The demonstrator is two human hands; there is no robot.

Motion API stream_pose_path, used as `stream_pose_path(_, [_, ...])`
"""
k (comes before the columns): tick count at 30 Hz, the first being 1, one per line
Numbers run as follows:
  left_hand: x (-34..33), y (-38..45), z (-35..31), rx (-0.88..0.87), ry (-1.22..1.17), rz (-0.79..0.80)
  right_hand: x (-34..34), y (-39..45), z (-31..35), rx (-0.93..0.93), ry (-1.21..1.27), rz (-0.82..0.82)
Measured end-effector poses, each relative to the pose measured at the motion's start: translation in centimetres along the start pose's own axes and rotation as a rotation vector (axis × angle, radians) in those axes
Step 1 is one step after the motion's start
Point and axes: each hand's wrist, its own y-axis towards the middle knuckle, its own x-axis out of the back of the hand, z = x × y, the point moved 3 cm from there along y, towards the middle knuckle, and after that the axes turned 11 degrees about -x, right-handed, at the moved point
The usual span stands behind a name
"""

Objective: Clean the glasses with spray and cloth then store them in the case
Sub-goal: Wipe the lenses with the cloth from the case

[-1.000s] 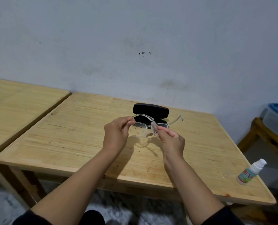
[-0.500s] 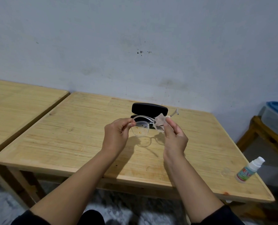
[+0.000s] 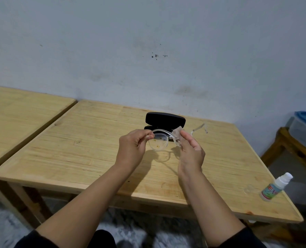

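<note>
bare forearms, dark sleeves pushed up

A person's left hand (image 3: 132,149) pinches the left end of a pair of clear plastic-framed glasses (image 3: 159,140), held in the air above a pale wooden table (image 3: 87,140). The nearer lens carries yellowish specks. The right hand (image 3: 190,151) presses a small beige cleaning cloth (image 3: 177,133) against the other lens, which the cloth and fingers largely hide. One transparent temple arm sticks out to the right. Behind the glasses a black hard-shell case (image 3: 165,119) stands open on the table. A small white spray bottle with a colourful label (image 3: 275,187) stands near the right edge, beside what may be its clear cap (image 3: 249,188). A second wooden table (image 3: 20,111) adjoins on the left; a blue-lidded translucent bin (image 3: 305,129) sits on a wooden stand at far right.
</note>
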Motion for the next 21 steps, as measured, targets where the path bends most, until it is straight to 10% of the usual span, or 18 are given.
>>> stream_pose_path(12, [1.1,1.4,0.5,0.04,0.008,-0.012,1.2,0.7,-0.1,0.007,-0.411,0.133])
stream_pose_path(21, [0.3,0.6,-0.1,0.008,-0.008,-0.012,1.3,-0.1,0.5,0.09,-0.159,-0.072])
